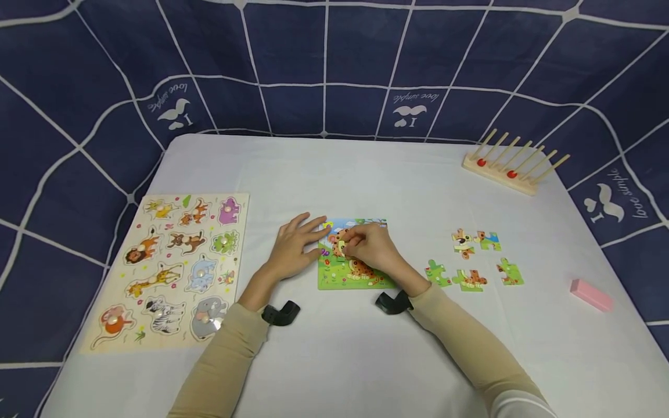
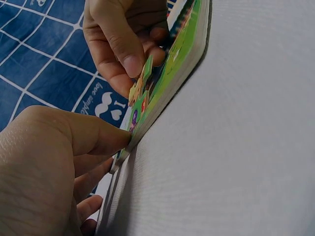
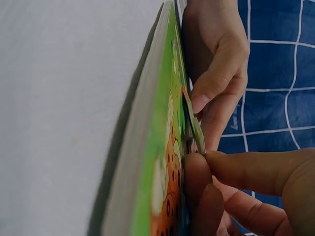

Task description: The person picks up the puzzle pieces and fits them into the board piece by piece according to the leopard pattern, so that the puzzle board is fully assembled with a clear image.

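Note:
A jigsaw puzzle board [image 1: 334, 282] with a spotted leopard picture lies flat in the middle of the table. My right hand [image 1: 377, 248] is over it and pinches a puzzle piece [image 3: 196, 125] between thumb and fingers. In the left wrist view the piece is tilted, with one edge raised from the board. Spread out at the board's left side, my left hand [image 1: 294, 249] has its thumb [image 2: 110, 135] at the board's edge. Part of the picture is hidden behind the right hand.
Several loose puzzle pieces [image 1: 470, 278] lie to the right of the board. A peg puzzle [image 1: 237, 290] with animals covers the table's left side. At the back right stands a wooden peg rack [image 1: 496, 177] with red beads; a pink block [image 1: 592, 295] is at the right.

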Available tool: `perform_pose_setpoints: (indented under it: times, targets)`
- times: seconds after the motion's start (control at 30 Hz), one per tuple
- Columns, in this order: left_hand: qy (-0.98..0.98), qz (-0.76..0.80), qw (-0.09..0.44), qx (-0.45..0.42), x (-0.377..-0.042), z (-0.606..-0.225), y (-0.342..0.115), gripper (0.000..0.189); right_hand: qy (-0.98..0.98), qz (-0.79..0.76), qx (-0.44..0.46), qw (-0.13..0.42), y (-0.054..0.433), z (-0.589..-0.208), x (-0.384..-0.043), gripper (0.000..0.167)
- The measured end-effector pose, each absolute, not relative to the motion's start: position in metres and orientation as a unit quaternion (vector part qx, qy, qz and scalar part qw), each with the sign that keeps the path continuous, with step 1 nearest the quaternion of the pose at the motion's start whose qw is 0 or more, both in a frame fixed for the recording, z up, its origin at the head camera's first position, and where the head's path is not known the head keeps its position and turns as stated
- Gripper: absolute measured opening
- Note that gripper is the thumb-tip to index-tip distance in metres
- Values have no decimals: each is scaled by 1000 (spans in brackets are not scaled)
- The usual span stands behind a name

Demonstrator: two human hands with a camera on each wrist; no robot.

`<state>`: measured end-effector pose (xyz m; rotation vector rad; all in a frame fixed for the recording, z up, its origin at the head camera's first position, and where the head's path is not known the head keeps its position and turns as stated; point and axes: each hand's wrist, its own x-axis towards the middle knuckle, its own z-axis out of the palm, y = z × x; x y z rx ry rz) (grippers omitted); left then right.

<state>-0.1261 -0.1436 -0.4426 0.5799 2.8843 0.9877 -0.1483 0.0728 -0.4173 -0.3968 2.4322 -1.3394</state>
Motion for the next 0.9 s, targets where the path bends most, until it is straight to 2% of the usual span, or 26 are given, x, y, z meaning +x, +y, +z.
perform_pose_setpoints:
  times: [0.47,0.9]
  targets:
    - [932,310,10,189,-126,-443,-143,49,896,-393,-187,86,70,-420,-143,14]
    - [934,304,5,186,-126,-446,-143,51,906,-378,-175,77,67,-420,-143,18]
